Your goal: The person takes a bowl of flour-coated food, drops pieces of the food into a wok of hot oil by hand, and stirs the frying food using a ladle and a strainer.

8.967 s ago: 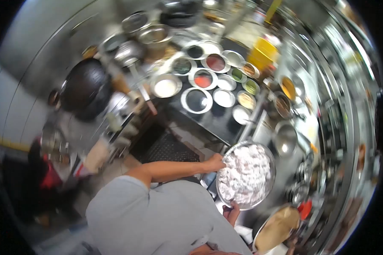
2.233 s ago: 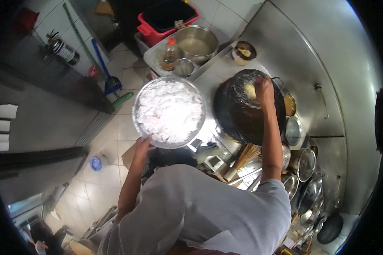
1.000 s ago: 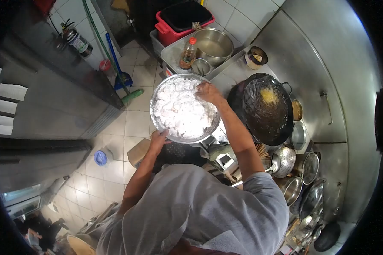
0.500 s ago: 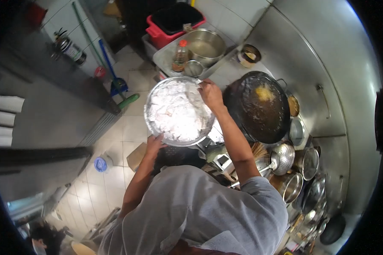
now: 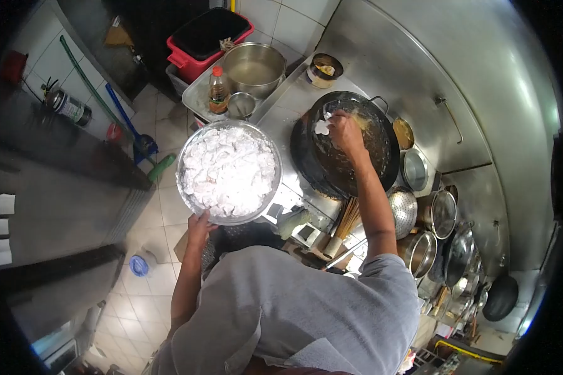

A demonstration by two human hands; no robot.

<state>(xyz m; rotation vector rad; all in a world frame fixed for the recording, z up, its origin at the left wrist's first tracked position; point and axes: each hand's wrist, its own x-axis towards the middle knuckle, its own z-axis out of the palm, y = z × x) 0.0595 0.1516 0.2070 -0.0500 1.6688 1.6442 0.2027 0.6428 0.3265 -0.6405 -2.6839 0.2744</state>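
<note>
My left hand grips the near rim of a wide metal bowl, its fingers closed on the edge. White, flour-coated pieces fill the bowl. Over a dark wok my right hand is closed on a flour-coated piece, which sticks out to the left of the fingers. Dark oil with bubbles lies in the wok. Part of a yellowish frying piece shows just behind my right hand.
Behind the bowl stand a large pot, a red-capped bottle and a red bin. To the right are a perforated ladle, strainers and pans. A bamboo brush lies near my right forearm.
My right hand has moved right, from the bowl to above the wok, with a coated piece in it. My left hand stays on the bowl's rim. The whole view has shifted.
</note>
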